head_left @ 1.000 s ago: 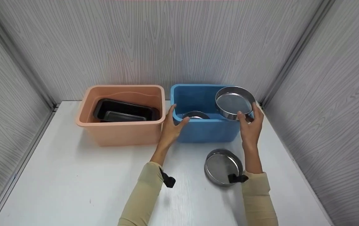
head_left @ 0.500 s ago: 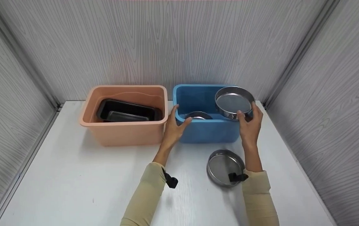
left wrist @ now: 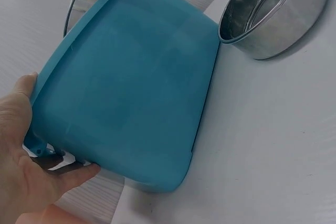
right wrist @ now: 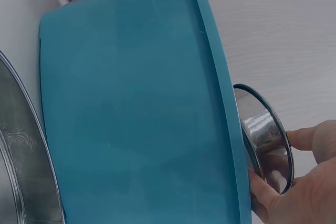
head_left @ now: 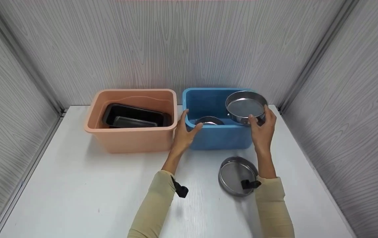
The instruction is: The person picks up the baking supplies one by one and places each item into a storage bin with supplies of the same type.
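My right hand (head_left: 263, 130) holds a round, shallow metal sieve (head_left: 244, 107) over the right end of a blue plastic bin (head_left: 220, 137). Its thumb lies at the near side of the rim and the fingers on the right side. With thumb and fingers spread round the front left corner, my left hand (head_left: 183, 137) grips the bin's rim, as the left wrist view shows too. Inside the bin lies another round metal piece (head_left: 209, 120), mostly hidden by the front wall. A second sieve (head_left: 237, 178) sits on the white table in front, partly covered by the right wrist's black camera mount.
A peach-coloured bin (head_left: 132, 140) stands close to the left of the blue one, with black loaf pans (head_left: 136, 117) inside. Both bins are near the grey wood-grain back wall (head_left: 162, 43). The white table (head_left: 86, 191) stretches out in front of them.
The head view has shifted slightly, moving the whole scene a little to the right. Both hands keep their holds, and the held sieve stays over the bin's right end.
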### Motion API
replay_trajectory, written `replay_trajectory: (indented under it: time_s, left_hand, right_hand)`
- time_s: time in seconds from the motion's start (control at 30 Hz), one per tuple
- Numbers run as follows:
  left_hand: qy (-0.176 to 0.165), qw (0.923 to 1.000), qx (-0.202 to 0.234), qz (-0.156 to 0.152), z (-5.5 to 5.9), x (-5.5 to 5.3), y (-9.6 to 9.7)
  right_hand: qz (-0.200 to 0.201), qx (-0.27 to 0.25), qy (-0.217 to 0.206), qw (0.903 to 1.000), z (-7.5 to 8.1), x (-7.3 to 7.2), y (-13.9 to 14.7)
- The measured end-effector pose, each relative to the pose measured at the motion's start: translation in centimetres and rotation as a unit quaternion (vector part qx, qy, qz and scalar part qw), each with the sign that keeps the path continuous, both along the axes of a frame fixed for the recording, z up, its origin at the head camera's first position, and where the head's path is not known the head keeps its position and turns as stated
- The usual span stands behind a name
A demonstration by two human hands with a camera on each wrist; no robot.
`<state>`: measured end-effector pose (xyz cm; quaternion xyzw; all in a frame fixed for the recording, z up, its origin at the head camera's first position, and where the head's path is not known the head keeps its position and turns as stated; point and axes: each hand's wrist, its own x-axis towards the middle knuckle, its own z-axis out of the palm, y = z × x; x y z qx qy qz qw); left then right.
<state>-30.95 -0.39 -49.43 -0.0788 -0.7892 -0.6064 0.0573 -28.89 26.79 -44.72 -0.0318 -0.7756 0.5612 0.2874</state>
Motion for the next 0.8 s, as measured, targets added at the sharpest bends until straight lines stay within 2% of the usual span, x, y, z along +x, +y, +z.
replay_trajectory:
  time_s: [0.23,0.43,0.6,0.8]
  left_hand:
    - [-0.004,1.0,-0.003,0.002,0.0,-0.1,0.0]
    - [-0.004,1.0,-0.001,-0.002,-0.1,-0.1,0.0]
    - [-0.005,1.0,0.001,-0.001,-0.1,-0.1,0.0]
    - [-0.013,0.9998,-0.016,0.007,0.0,0.0,0.2]
  right_hand:
    - [0.019,0.018,0.025,0.9993,-0.2,-0.7,-0.4]
    - [0.018,0.028,0.035,0.9988,-0.4,-1.1,-0.6]
    - [0.025,0.032,0.028,0.9988,-0.4,-1.3,-0.6]
    - [0.033,0.042,0.004,0.9985,-0.3,-1.4,-0.4]
